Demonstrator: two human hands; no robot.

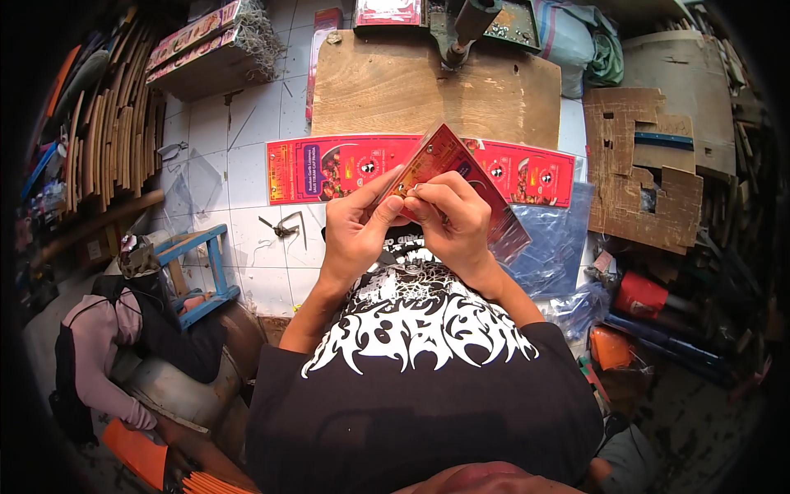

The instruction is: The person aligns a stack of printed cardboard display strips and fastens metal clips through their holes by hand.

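Observation:
Up in front of the chest, my left hand (362,224) grips the left edge of a red printed panel (477,185), which is tilted. My right hand (451,216) is at the panel's near face, its thumb and index finger pinched together close to my left thumb. Whatever lies between those fingertips is too small to name. Behind the held panel, a long red printed strip (288,171) lies across the white tiled surface, partly covered by my hands and the panel.
Beyond the strip lies a wooden board (370,90) with a metal post (473,29) behind it. Clear plastic sheets (547,247) are at the right, near torn cardboard (613,156). A metal tool (284,229) lies left. Another person's sleeve (95,354) shows lower left.

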